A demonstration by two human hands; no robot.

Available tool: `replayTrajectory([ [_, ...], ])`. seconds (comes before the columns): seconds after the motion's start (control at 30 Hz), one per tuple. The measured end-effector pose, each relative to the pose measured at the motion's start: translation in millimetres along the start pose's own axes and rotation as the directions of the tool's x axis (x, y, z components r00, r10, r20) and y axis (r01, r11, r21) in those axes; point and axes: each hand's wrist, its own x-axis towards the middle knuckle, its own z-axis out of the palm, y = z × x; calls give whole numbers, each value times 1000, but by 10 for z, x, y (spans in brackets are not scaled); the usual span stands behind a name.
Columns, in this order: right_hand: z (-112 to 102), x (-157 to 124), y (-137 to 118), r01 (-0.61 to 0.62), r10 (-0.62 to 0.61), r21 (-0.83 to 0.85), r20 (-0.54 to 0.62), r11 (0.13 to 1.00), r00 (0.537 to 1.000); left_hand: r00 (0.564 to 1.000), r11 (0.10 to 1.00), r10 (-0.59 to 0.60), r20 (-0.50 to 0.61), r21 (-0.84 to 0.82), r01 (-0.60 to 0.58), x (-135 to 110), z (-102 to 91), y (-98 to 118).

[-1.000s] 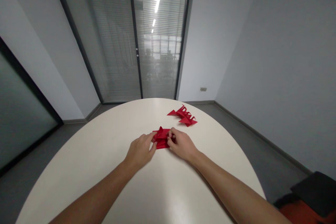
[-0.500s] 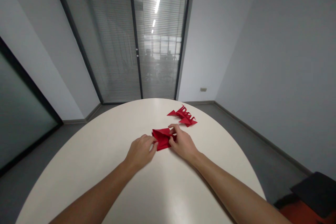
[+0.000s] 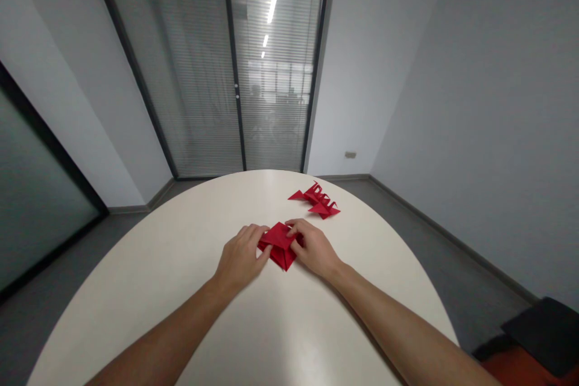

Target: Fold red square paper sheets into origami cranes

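Observation:
A partly folded sheet of red origami paper [image 3: 280, 240] lies between my hands on the round white table [image 3: 203, 325]. One corner points toward me, and an upper flap rises above the layer beneath. My left hand [image 3: 242, 253] pinches its left side, thumb at the lower edge and fingers at the upper one. On the right side, my right hand [image 3: 314, 247] grips the paper between thumb and fingers, covering that corner. Beyond my right hand stand several red paper cranes [image 3: 318, 199] in a close row.
The table's curved far edge faces a glass partition [image 3: 271, 120] with blinds. To the right is a plain wall [image 3: 474, 102] with a small socket [image 3: 350, 155]. A black and orange chair [image 3: 543, 338] stands at the lower right, beside the table.
The red paper has gone from a wide, gaping pocket to a flatter diamond shape with a corner toward me. Both hands shifted slightly with it. The cranes stayed put.

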Motion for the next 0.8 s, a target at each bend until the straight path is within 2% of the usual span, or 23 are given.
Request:
replayTrajectory([
  [0.23, 1, -5, -19, 4, -5, 9, 42, 1000, 999, 999, 1000, -5, 48, -7, 6, 6, 1, 4],
  [0.6, 47, -7, 105, -115, 118, -154, 10, 981, 993, 1000, 1000, -8, -19, -23, 7, 7, 12, 56],
  [0.8, 60, 1, 110, -130, 138, -221, 24, 967, 990, 1000, 999, -11, -8, -42, 11, 11, 9, 123],
])
